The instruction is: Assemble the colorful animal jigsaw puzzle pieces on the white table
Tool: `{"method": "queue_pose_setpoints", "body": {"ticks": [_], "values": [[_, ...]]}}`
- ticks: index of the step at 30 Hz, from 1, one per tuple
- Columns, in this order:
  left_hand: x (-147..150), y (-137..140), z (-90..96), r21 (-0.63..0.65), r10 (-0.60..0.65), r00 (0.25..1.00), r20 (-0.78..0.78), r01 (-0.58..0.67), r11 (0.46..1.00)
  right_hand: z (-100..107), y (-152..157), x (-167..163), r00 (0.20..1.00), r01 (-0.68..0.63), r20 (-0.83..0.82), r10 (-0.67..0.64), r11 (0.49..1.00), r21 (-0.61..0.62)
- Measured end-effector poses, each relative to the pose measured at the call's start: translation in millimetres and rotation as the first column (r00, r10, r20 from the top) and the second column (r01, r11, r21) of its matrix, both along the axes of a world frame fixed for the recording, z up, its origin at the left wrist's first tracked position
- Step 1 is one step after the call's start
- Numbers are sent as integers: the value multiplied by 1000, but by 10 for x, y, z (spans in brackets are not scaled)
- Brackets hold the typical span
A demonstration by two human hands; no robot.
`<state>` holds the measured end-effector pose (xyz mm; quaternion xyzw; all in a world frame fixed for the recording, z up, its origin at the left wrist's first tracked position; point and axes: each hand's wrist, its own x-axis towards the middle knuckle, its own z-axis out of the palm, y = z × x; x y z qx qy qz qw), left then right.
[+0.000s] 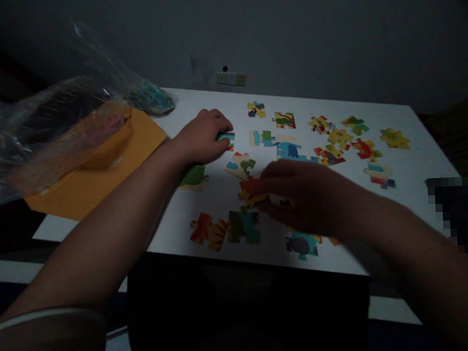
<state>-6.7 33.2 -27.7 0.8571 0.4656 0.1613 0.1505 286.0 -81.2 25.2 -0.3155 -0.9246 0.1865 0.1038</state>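
Jigsaw puzzle pieces lie over a white table [219,197]. My left hand [205,138] rests at the table's far left part, its thumb and fingers closed around a blue, white and orange puzzle piece [228,141]. Near the middle, my right hand [297,193] has fingers and thumb closed at the right side of an orange puzzle piece [250,189]. Between the hands lies a cream and green piece [240,165]. A blue elephant piece [287,148] sits just beyond my right hand. Beside my left wrist, a green piece [194,177] is partly covered by the forearm.
At the left, an orange-yellow envelope [102,176] and clear plastic wrapping [72,115] overlap the table edge. Several loose pieces [340,138] spread across the right half. A tiger-striped piece [210,231] and a grey-blue piece [303,244] lie near the front edge. Wall sockets [232,79] are behind.
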Motion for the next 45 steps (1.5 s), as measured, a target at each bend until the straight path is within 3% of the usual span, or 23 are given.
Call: {"method": "queue_pose_setpoints", "body": {"ticks": [2,6,9,15,21,28,31,37,41,45], "values": [[6,-3,-1,-2,3,1000,-8,-4,1000,-23,-370,-111,997,-62,51,59,996,69],[6,-4,-5,-10,6,1000,-12,-6,1000,-201,-933,-249,997,-6,79,-12,973,230],[7,8,-28,-26,6,1000,17,-6,1000,-427,-1275,-292,986,163,2,-169,949,271],[23,24,-75,-9,11,1000,28,-11,1000,-776,-1751,-380,895,446,-153,-419,841,307],[28,5,-46,39,-9,997,-80,12,999,-833,-1836,-363,857,513,-149,-494,782,356],[29,12,-24,54,-20,988,-152,29,998,-768,-1808,-514,854,505,-72,-516,786,357],[28,31,-20,53,-29,989,-148,37,998,-810,-1884,-533,872,486,-145,-467,797,358],[0,59,-27,64,-44,986,-160,55,996,-932,-2023,-190,814,558,-425,-396,738,380],[-26,-24,48,79,-119,982,-148,132,988,-988,-2014,48,780,623,-393,-487,662,416],[28,-187,252,116,-127,982,-143,144,983,-1035,-1990,126,774,633,-341,-534,664,397]]}}
